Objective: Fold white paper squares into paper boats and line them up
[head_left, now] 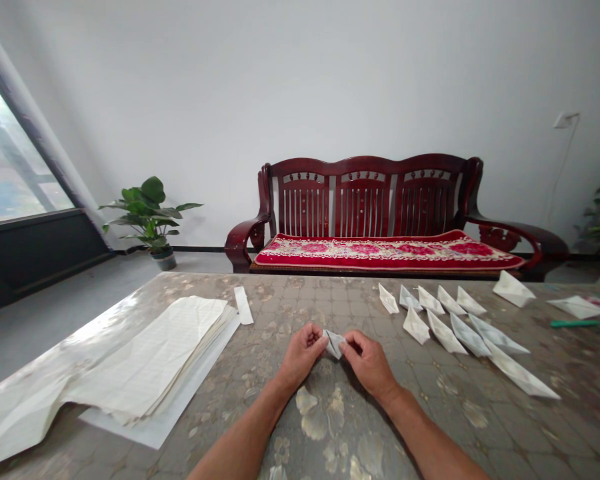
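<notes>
My left hand (305,355) and my right hand (369,364) hold a small folded piece of white paper (334,344) between them at the middle of the table, pinching it from either side with their fingertips. The hands rest just above a marble-patterned tabletop (300,300). To the right lie several folded paper boats (445,332) in loose rows, the nearest a short way from my right hand. A stack of lined paper sheets (150,353) lies to the left, out of reach of neither hand's fingertips but apart from them.
A narrow paper strip (243,305) lies behind the stack. A green pen (575,323) lies at the right, near a paper boat (576,307). Beyond the table's far edge stand a dark red wooden bench (365,207) with a floral cushion and a potted plant (147,217).
</notes>
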`<state>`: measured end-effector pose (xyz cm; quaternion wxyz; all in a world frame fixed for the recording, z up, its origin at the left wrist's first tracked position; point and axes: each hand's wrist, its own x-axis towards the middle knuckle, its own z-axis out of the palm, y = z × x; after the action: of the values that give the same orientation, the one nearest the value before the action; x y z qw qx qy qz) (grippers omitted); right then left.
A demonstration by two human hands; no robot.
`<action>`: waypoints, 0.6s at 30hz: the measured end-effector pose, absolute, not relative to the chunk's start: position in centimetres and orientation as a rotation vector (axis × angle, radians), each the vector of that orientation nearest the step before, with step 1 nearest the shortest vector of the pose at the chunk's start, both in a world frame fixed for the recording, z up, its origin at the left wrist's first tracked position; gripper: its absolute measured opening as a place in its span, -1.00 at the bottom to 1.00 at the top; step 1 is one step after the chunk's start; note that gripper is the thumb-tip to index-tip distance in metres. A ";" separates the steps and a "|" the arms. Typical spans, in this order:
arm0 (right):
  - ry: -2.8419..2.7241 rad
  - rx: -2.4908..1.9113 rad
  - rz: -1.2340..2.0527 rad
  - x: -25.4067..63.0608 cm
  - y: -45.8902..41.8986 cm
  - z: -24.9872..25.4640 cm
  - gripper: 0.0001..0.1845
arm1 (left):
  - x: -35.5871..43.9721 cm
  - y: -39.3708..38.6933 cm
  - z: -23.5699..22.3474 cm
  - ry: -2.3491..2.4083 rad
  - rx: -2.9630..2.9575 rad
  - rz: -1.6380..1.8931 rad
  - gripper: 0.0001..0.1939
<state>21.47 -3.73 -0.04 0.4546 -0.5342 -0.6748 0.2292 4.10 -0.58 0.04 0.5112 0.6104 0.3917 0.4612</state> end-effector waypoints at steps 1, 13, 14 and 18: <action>-1.680 -1.311 0.526 21.4 -3.8 0.0 -0.80 | 4.1 -0.6 0.2 0.939 1.467 1.115 -0.67; -1.909 -1.120 0.213 21.0 -4.5 0.2 -0.82 | 4.1 -0.4 -0.3 0.838 1.367 1.183 -0.66; -1.904 -1.125 0.215 21.0 -4.5 0.1 -0.83 | 4.1 -0.4 -0.4 0.838 1.377 1.173 -0.68; -1.887 -1.120 0.238 21.1 -4.4 0.1 -0.84 | 4.1 -0.3 -0.6 0.856 1.412 1.168 -0.73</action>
<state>21.07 -4.45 0.07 0.4502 -0.4530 -0.7634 0.0964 4.05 -0.27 -0.60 0.5310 0.5916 0.3586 0.4894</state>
